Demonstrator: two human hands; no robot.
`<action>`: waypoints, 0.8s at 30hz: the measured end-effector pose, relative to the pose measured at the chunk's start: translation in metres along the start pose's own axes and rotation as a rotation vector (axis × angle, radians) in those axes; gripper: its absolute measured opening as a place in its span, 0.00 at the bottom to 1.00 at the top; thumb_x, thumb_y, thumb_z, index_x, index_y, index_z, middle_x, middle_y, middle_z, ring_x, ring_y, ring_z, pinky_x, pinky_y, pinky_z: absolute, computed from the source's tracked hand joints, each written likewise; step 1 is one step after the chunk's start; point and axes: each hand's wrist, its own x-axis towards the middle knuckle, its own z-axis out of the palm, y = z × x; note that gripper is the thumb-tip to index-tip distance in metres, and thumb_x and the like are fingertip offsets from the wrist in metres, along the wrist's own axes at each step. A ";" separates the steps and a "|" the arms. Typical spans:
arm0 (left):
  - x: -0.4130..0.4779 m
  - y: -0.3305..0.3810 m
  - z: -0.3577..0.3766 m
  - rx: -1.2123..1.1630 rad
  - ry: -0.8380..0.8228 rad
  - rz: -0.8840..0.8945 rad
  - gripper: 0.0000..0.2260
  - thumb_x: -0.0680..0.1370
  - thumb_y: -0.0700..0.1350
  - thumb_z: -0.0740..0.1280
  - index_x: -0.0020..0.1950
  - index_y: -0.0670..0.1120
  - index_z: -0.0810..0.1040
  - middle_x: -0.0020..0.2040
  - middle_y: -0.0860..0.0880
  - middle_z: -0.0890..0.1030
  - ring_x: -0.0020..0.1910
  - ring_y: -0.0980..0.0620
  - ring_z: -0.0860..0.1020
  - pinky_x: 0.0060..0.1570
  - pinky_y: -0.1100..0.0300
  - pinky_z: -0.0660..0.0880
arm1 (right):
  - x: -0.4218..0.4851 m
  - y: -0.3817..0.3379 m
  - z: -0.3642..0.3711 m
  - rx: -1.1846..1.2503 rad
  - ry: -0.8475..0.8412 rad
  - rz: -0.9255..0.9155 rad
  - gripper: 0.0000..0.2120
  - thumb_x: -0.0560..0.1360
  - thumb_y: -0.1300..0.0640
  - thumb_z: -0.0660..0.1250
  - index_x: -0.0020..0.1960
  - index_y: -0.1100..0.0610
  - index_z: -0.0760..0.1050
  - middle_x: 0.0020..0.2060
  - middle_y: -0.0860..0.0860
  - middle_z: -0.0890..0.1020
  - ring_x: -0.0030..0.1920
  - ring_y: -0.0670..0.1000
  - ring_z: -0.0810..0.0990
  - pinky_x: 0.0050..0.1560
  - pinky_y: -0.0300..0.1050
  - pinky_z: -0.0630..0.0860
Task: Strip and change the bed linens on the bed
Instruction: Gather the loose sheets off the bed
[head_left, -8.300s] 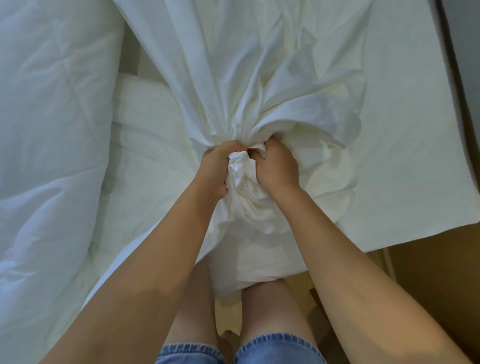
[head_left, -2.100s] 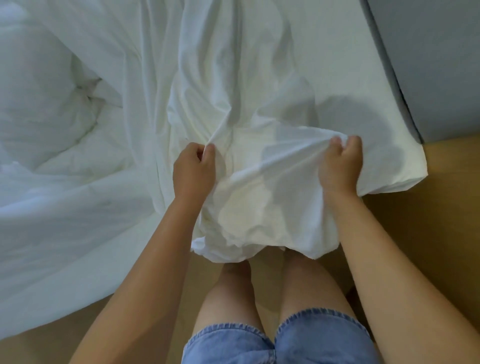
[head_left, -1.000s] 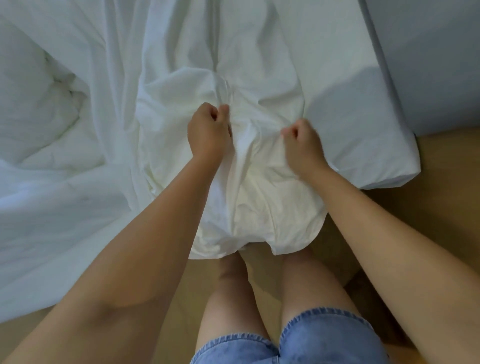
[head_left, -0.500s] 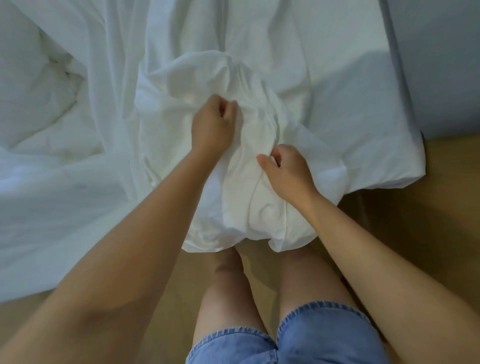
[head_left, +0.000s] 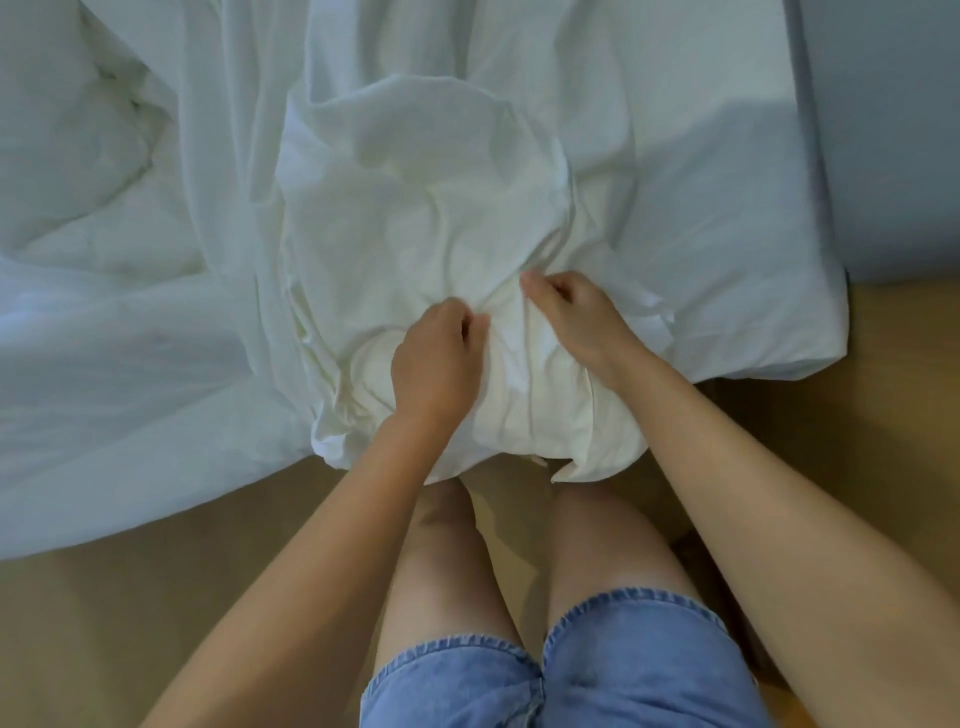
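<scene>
The bunched white sheet lies at the near edge of the bed, its hem hanging over. The left hand pinches a fold in curled fingers. The right hand, just beside it, clutches another. A hard pull could drop the hem underfoot, or drag the duvet off the bed. No container shows, and whether the bundle wraps anything cannot be told.

Light: dim, soft; I read the sheet cream in the middle, cool blue-grey toward the sides, floor warm yellow.
Shadow: broad soft patch on the bed, right corner.
Focus: folds look slightly smeared.
Edges: wide-angle bowing.
</scene>
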 end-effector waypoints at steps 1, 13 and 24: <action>0.003 0.001 -0.002 -0.003 0.016 0.018 0.11 0.80 0.49 0.59 0.40 0.46 0.68 0.34 0.55 0.67 0.32 0.54 0.68 0.31 0.60 0.62 | -0.008 0.008 -0.002 -0.011 -0.054 -0.001 0.12 0.74 0.38 0.63 0.46 0.47 0.70 0.40 0.39 0.75 0.37 0.36 0.75 0.36 0.30 0.67; 0.043 0.009 -0.022 -0.021 0.194 -0.056 0.10 0.80 0.51 0.59 0.46 0.45 0.68 0.45 0.47 0.72 0.41 0.48 0.70 0.39 0.58 0.60 | 0.026 -0.019 -0.026 -0.094 0.309 -0.161 0.21 0.81 0.52 0.58 0.30 0.53 0.59 0.27 0.48 0.65 0.28 0.44 0.63 0.30 0.41 0.60; 0.020 0.022 0.009 0.105 0.081 0.173 0.09 0.81 0.47 0.58 0.43 0.45 0.68 0.41 0.48 0.70 0.40 0.46 0.70 0.41 0.56 0.61 | -0.020 0.022 -0.033 -0.133 0.201 -0.013 0.24 0.69 0.34 0.65 0.45 0.55 0.74 0.39 0.47 0.77 0.41 0.47 0.76 0.39 0.41 0.71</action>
